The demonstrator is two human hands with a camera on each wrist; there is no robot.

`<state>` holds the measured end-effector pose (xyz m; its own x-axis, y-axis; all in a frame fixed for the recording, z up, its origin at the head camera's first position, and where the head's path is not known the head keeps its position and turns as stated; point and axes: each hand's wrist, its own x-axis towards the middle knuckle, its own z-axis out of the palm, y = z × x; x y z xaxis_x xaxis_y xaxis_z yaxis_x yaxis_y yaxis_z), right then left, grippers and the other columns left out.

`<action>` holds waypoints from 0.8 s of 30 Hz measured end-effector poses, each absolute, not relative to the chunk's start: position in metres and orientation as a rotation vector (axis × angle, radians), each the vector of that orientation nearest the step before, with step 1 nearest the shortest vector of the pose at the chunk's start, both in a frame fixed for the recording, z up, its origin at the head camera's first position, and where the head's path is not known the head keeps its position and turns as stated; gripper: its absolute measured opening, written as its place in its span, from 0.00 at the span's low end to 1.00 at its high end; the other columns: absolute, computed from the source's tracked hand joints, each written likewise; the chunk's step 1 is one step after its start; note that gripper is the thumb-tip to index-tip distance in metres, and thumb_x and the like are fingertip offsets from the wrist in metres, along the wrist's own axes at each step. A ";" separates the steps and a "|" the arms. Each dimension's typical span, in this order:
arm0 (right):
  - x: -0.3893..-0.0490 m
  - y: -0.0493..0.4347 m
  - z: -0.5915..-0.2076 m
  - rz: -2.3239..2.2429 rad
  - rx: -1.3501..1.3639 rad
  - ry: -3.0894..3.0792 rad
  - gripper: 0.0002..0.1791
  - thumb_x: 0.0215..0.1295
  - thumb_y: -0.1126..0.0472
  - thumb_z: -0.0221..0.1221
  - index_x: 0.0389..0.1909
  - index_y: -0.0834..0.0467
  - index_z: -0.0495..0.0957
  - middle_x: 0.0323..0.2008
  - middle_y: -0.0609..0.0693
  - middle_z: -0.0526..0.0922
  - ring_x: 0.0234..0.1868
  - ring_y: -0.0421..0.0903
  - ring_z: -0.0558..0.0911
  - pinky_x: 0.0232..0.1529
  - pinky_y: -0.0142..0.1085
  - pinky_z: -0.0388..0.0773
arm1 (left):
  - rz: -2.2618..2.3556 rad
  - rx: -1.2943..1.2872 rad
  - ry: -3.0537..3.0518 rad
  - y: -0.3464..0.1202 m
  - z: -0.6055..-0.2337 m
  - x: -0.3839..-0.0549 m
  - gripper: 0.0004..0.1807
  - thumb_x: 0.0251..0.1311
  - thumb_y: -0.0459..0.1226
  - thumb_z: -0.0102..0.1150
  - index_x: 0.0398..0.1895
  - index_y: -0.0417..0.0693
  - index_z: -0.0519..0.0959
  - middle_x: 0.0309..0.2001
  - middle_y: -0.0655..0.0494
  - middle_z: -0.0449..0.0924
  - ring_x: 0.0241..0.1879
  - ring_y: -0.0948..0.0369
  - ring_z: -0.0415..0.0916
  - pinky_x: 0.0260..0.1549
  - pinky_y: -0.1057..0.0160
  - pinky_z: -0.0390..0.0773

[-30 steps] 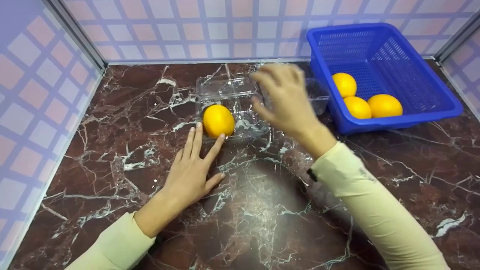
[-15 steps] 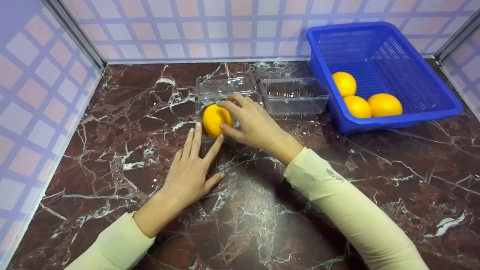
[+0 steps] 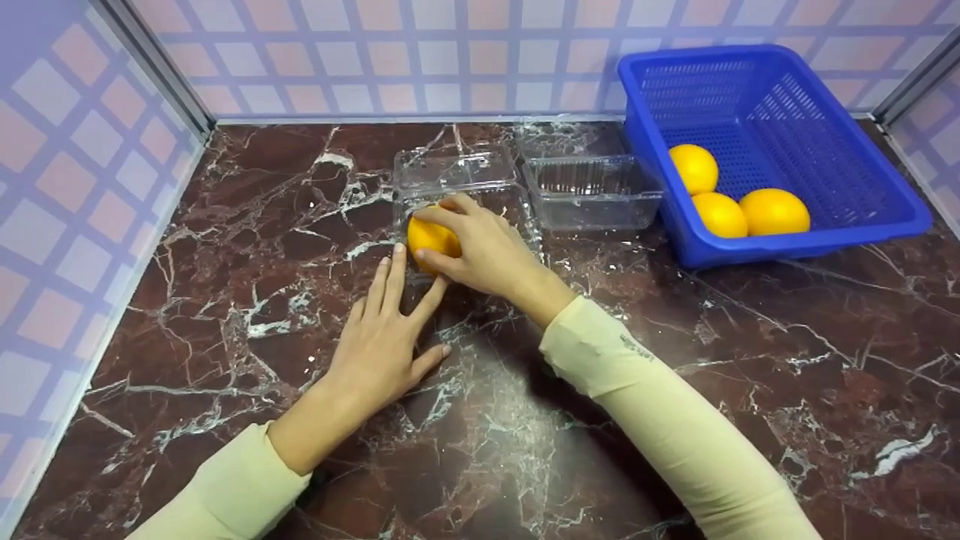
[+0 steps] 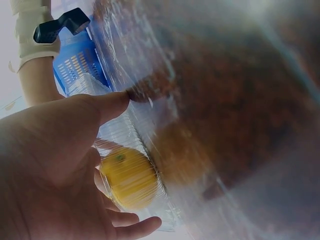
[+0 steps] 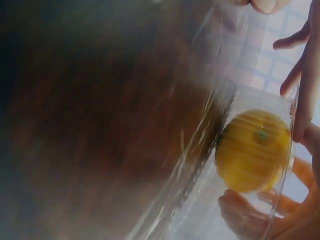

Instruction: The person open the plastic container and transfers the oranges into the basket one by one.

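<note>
One orange point(image 3: 439, 241) sits in the front left corner of an open clear plastic box point(image 3: 454, 171). My right hand point(image 3: 491, 247) reaches in from the right and holds it, thumb at the front and fingers curled over the far side. Part of the orange is hidden behind that hand. With fingers spread and straight, my left hand point(image 3: 375, 330) lies at the box's front left corner, fingertips right at its edge. Through the clear wall, the left wrist view shows the orange point(image 4: 130, 179) with its green stem mark; the right wrist view shows the orange point(image 5: 257, 150) too.
Beside the box, to its right, stands a second clear plastic box point(image 3: 596, 214) with nothing in it. A blue basket point(image 3: 825, 246) at the back right holds several oranges point(image 3: 775, 212). A tiled-pattern wall point(image 3: 435, 67) bounds the marbled table point(image 3: 247, 360) at the back.
My right hand has come down leftward from above the boxes and closed round the orange. The left hand has stayed at the box's corner.
</note>
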<state>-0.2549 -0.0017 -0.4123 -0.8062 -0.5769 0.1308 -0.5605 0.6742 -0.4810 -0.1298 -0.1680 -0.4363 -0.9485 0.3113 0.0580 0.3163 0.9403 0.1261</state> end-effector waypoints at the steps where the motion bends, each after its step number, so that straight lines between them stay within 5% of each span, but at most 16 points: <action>1: -0.255 -0.004 -0.412 -0.804 -0.948 2.846 0.33 0.73 0.42 0.65 0.76 0.44 0.73 0.73 0.54 0.72 0.64 0.60 0.81 0.65 0.56 0.80 | -0.207 -0.493 -3.060 -0.168 -0.436 -0.130 0.47 0.69 0.57 0.66 0.86 0.60 0.57 0.85 0.31 0.33 0.82 0.35 0.46 0.70 0.32 0.69; 24: -0.253 -0.012 -0.408 -0.814 -0.754 2.759 0.38 0.72 0.49 0.67 0.81 0.42 0.66 0.83 0.56 0.58 0.76 0.66 0.69 0.76 0.65 0.62 | -0.202 -0.502 -3.062 -0.168 -0.435 -0.129 0.44 0.69 0.56 0.66 0.85 0.57 0.61 0.85 0.31 0.33 0.82 0.33 0.47 0.67 0.31 0.71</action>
